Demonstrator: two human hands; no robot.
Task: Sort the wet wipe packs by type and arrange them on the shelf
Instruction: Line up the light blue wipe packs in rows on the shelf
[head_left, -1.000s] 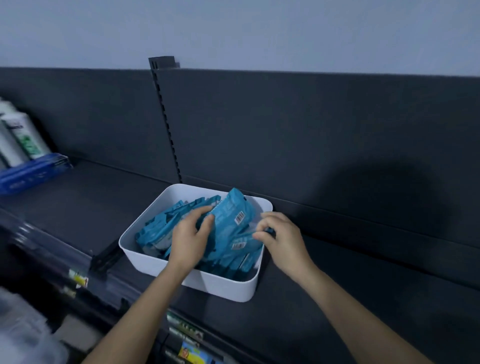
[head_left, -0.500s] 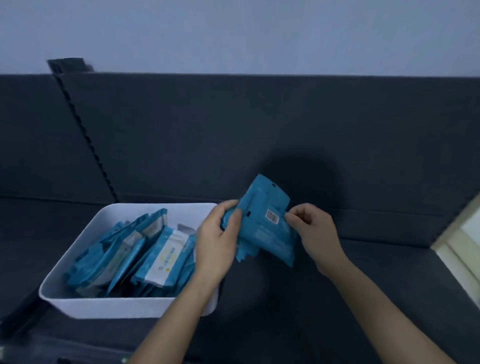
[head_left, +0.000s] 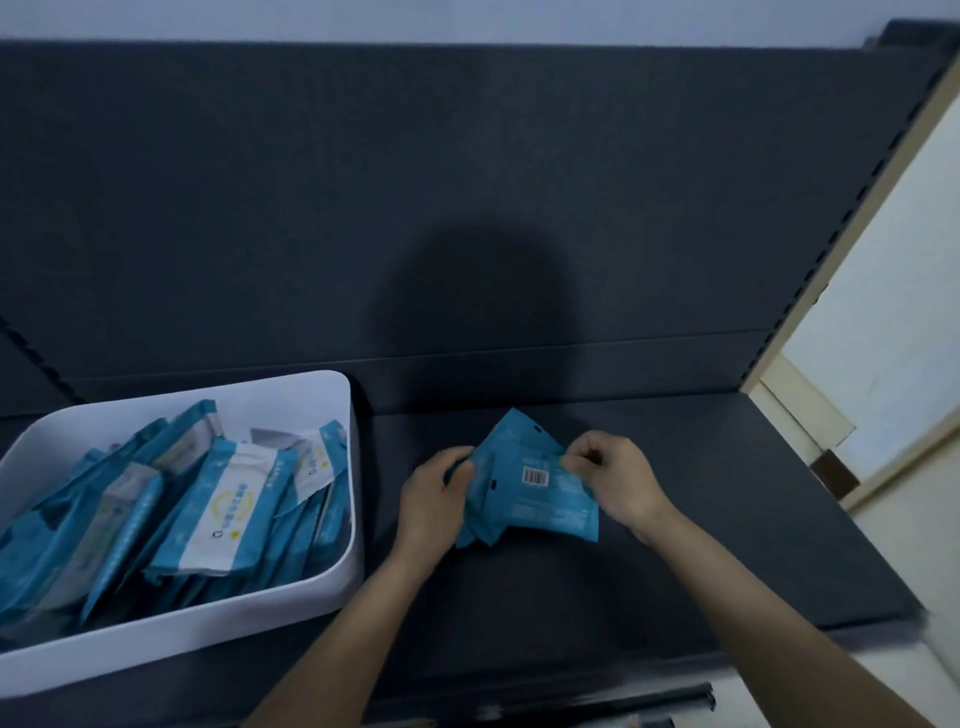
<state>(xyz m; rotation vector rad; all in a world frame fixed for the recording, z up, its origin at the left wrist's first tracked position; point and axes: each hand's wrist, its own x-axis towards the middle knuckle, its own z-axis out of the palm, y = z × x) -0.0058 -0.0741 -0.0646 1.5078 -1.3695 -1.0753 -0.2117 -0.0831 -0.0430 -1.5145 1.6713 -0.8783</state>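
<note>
A small bunch of blue wet wipe packs (head_left: 524, 488), back side up with a barcode showing, hovers just above the dark shelf (head_left: 727, 493). My left hand (head_left: 434, 499) grips the bunch at its left edge. My right hand (head_left: 615, 475) pinches its upper right corner. To the left stands a white bin (head_left: 291, 597) holding several more blue packs (head_left: 218, 514), some with white label panels facing up.
The shelf's dark back panel (head_left: 467, 182) rises behind. A slotted upright (head_left: 831, 223) and a cream wall (head_left: 883, 291) bound the shelf on the right. The shelf's front edge (head_left: 571, 670) runs below my forearms.
Both hands lifted the bunch of packs out of the bin and carried it right, over the bare shelf. The view swung right with them.
</note>
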